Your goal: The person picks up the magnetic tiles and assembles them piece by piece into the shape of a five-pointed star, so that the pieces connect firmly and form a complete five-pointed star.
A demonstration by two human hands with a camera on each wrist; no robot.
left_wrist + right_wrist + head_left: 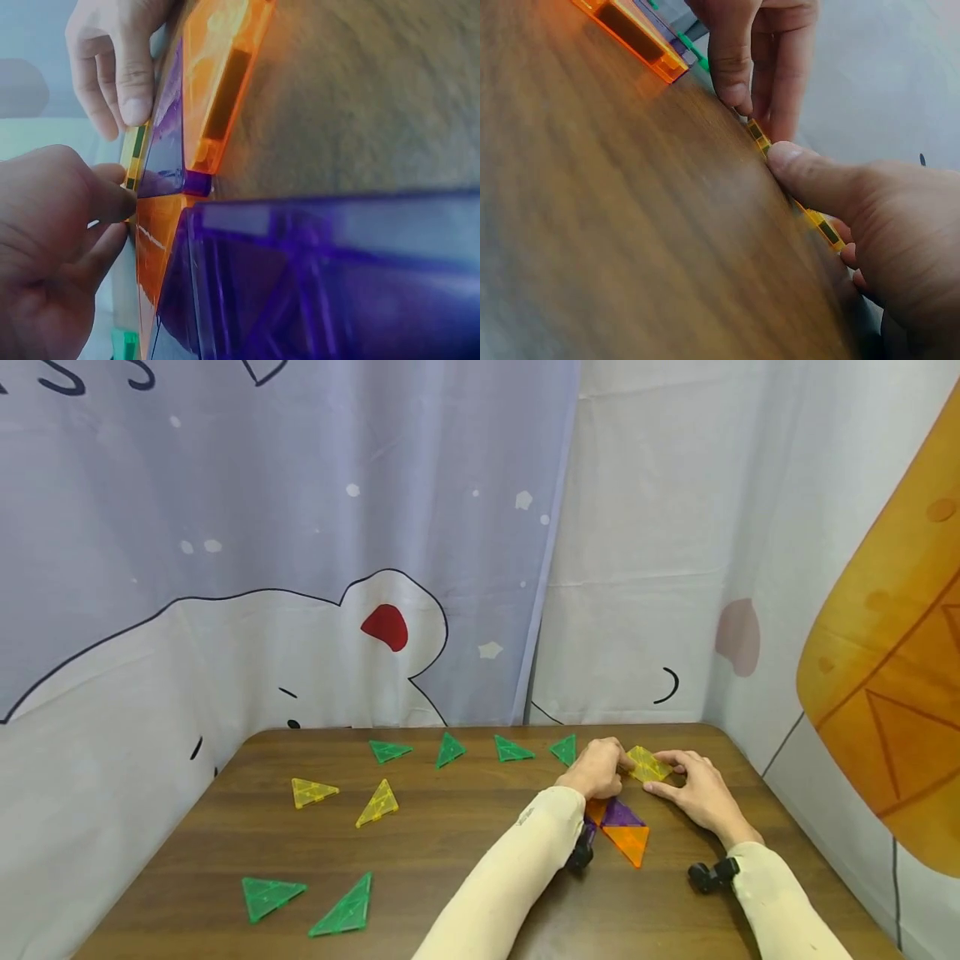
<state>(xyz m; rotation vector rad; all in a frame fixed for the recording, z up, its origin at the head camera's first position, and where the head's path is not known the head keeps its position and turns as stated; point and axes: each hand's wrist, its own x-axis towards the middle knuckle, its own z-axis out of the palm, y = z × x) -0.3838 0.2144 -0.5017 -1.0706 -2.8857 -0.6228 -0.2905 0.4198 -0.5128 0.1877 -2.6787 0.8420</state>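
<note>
On the wooden table [435,827] we see four small green triangles [513,750] along the far edge, the last one just beside the left hand [597,767]. Well to the left we find two yellow triangles [313,792] and two green triangular tiles [345,908]. The left sleeve [517,877] partly hides a group of orange and purple triangles [621,814]. Beyond it, at the far right, lies the yellow tile piece [647,763], which the left hand pinches at one side and the right hand [701,792] grips between thumb and fingers.
</note>
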